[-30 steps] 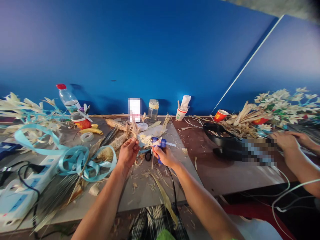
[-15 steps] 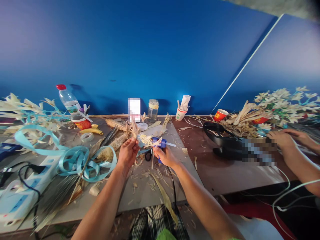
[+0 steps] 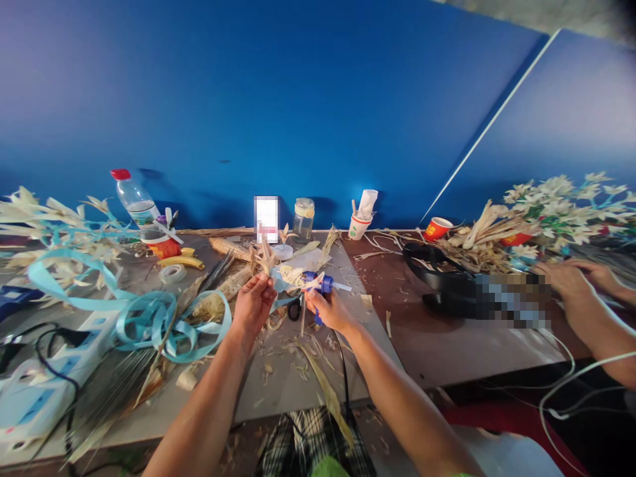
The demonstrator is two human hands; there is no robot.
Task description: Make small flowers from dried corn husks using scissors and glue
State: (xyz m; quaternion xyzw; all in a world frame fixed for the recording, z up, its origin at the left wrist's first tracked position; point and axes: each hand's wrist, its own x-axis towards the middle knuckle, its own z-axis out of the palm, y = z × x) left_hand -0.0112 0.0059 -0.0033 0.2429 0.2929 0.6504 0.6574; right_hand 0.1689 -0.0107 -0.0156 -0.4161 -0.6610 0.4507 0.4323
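Note:
My left hand (image 3: pixel 254 303) is closed in a pinch on a dried corn husk flower (image 3: pixel 265 257), its pale petals pointing up. My right hand (image 3: pixel 328 307) grips a blue hot glue gun (image 3: pixel 324 283), and a clear glue stick (image 3: pixel 342 287) juts from its back end towards the right. The gun's front faces the flower; pale husk strips (image 3: pixel 293 275) lie around it and hide the nozzle. Below the gun, a black scissor handle (image 3: pixel 294 309) shows on the table. A dark cord (image 3: pixel 344 371) hangs down from the gun.
Light blue ribbon (image 3: pixel 149 318) lies coiled left of my hands, near a white power strip (image 3: pixel 59 371). Corn cobs (image 3: pixel 233 250), a glass jar (image 3: pixel 303 218) and a paper cup (image 3: pixel 360 226) stand or lie behind. Another person's hands (image 3: pixel 571 288) are at the right, beside a black bag-like object (image 3: pixel 447 291).
Very little differs. My hands hold the same things in nearly the same place, and the glue gun has shifted very slightly to the right.

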